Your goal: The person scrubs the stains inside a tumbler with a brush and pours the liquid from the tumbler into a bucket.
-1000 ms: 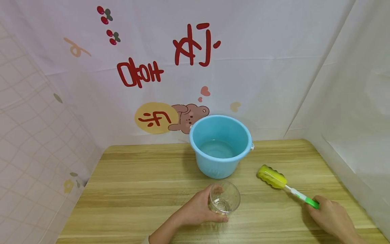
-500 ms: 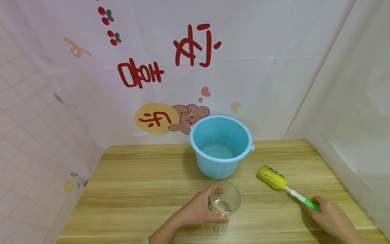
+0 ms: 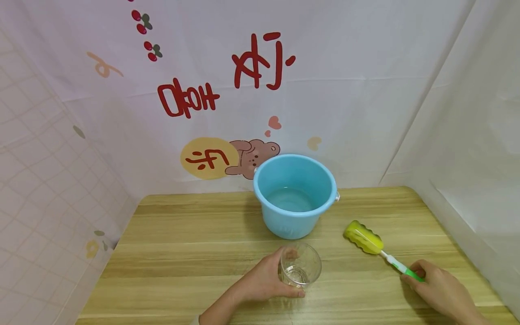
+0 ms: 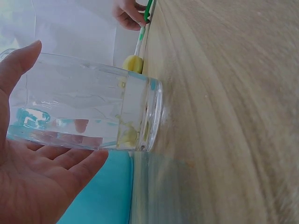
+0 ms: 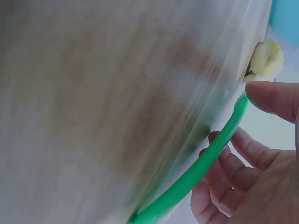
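In the head view my left hand is around a clear glass on the wooden table. The left wrist view shows the glass between my thumb and my fingers, its base right at the tabletop. To the right lies a bottle brush with a yellow sponge head, a white neck and a green handle. My right hand holds this handle near its lower end. In the right wrist view the thumb is at the upper part of the green handle, and the fingers are on its other side.
A light blue bucket with water in it stands behind the glass, near the back edge of the table. White printed cloth hangs behind and on both sides.
My right thumb and fingers have shifted slightly left along the green handle. The left hand and the glass keep their place.
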Motion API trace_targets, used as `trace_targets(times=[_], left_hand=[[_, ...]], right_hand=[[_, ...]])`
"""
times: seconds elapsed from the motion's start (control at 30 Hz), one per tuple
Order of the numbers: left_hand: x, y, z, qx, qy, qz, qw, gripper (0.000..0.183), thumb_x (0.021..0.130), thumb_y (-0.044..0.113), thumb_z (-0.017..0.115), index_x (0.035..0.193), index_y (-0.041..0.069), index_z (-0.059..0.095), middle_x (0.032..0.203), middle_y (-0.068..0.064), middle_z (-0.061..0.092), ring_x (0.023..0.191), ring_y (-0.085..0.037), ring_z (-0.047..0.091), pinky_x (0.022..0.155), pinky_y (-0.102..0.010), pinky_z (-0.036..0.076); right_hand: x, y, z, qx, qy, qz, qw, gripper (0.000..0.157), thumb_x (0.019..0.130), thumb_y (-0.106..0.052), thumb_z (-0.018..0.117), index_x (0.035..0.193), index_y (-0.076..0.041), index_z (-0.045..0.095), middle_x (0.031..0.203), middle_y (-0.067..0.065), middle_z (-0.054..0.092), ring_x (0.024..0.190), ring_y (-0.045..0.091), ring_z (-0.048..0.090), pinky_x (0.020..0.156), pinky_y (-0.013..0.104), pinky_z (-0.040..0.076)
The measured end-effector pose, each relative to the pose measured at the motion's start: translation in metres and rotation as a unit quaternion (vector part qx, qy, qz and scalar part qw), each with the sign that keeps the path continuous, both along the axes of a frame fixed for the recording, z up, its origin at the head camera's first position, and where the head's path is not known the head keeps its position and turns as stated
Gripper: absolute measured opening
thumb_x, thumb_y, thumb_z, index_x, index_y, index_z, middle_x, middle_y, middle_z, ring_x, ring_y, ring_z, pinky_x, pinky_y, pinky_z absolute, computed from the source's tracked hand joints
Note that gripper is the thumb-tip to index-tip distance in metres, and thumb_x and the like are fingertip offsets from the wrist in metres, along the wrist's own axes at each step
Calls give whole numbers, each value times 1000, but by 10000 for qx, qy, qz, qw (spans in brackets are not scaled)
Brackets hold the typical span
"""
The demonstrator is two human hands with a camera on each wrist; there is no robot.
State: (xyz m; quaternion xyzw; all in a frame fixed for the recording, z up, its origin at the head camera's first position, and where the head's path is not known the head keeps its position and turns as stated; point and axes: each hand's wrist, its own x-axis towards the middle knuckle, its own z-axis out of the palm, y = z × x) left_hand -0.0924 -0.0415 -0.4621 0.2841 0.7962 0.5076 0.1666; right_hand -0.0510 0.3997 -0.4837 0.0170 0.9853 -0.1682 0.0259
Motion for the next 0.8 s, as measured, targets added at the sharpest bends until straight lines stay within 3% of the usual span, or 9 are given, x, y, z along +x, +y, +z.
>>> trace_targets(times=[0.2,0.47,0.6,0.8], left_hand=[[0,0,1,-18,26,0,10000,81,67,54,80,132,23,44,129,6,51,119,-10,47,98,-33,41],[0,1,0,-34,61,33,10000,80,66,53,80,131,24,44,129,7,52,119,-10,47,98,-33,40],[0,0,0,-46,50,20,10000,80,67,54,80,131,24,44,129,7,51,119,-9,47,98,-32,41],[-1,0,0,-31,41,31,10000,82,66,54,80,132,21,44,128,8,51,119,-8,47,98,-31,40]], right_hand=[[-1,0,4,-67,96,44,9999,39,87,-49,63,95,-11,65,86,2,66,72,18,58,54,39,45],[-5,-6,14,-89,752,27,9971,51,86,-48,64,107,-1,62,105,22,64,91,44,59,60,53,45],[-8,-16,23,-179,980,10,9950,51,86,-46,65,111,-1,60,108,23,62,93,44,58,61,53,45],[-12,-32,41,-458,920,-33,9947,60,88,-50,61,118,1,55,113,26,57,98,44,55,66,53,45]])
